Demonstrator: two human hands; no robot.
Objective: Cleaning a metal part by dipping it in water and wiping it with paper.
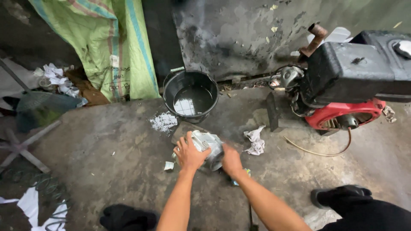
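While both hands press on the grey ribbed metal engine part (208,147) on the concrete floor (107,171) — left hand (189,155) grasping it, right hand (231,161) gripping its side — a round black plastic bucket (191,95) at twelve o'clock holds shallow dark liquid.

A grey metal engine part (207,145), rounded and grimy, lies tilted on the concrete floor just before a black bucket

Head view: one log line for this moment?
left hand: on metal part | right hand: on part's side | bucket: behind | engine: right
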